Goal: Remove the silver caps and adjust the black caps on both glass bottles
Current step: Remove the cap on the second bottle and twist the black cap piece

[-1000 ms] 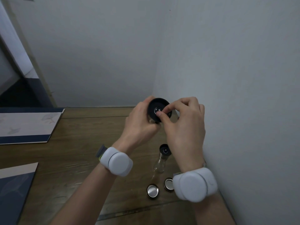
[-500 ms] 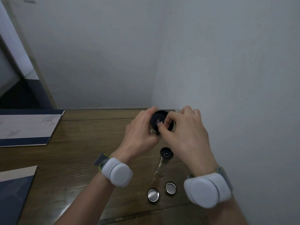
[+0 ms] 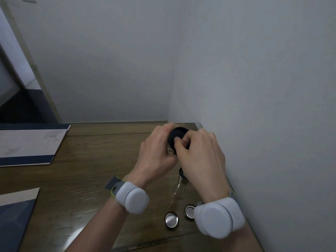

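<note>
Both hands have dropped lower toward the wooden worktop (image 3: 87, 180) since a second ago, and the right wrist now hides more of the standing bottle. Left hand (image 3: 156, 153) is wrapped around the held glass bottle, whose body is mostly hidden in that grip; its round black cap (image 3: 175, 135) faces the camera. Right hand (image 3: 198, 155) meets it just beside, thumb and fingertips (image 3: 179, 142) pinching at the small centre of that cap. Below the right hand, a second clear glass bottle with a black cap (image 3: 180, 190) stands upright on the worktop. Nearer the person, between the two white wristbands, two round silver caps (image 3: 171, 219) lie side by side, apart from that bottle.
</note>
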Motion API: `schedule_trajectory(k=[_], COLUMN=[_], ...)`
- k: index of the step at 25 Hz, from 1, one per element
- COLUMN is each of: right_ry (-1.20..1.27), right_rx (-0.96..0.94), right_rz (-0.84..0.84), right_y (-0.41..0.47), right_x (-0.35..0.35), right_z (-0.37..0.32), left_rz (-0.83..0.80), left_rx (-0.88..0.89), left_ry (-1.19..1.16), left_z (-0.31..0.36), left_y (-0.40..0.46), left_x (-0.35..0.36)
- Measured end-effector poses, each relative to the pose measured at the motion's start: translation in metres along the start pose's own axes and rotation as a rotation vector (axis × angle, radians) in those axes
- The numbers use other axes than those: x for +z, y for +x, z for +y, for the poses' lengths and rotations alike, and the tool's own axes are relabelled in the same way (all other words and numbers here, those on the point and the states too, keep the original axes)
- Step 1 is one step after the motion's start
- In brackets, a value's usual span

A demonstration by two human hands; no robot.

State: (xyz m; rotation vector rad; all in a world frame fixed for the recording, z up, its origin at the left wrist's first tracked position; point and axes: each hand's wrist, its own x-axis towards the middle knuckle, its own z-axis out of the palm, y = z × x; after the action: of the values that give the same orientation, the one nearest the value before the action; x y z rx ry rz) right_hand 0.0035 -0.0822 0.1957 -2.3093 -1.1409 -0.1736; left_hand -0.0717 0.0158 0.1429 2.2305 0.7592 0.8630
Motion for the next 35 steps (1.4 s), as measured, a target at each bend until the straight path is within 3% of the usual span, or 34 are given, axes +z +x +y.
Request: schedule_trajectory(k=[8,13,22,30,35], right_ry=[-0.017,0.047,0.309,0.307,0.285], right_rx=[-0.237,-0.365,-0.198,-0.118,-0.001], right_rz=[-0.219,-0.222,-0.135,-0.034,0.138], right_y=[0.015,0.016,0.011,0.002,-0.013], right_x=[-0.027,-0.033,-0.026,-0.013,0.000], right_z=[0.028,0.029,0.027,0.022,0.013], left_rz=[-0.233,-0.347,-0.271,-0.223,-0.162], left_rx=[0.014,0.023,-0.017,-0.042,-0.056], left_ry=[-0.034,-0.069,-0.120,-0.104,-0.120], left_z=[-0.004,0.002,0.009,0.005,0.004], left_y=[0.000,0.002,-0.003,-0.006,-0.008], left_x=[-0.016,-0.024,-0.025,-0.025,-0.020])
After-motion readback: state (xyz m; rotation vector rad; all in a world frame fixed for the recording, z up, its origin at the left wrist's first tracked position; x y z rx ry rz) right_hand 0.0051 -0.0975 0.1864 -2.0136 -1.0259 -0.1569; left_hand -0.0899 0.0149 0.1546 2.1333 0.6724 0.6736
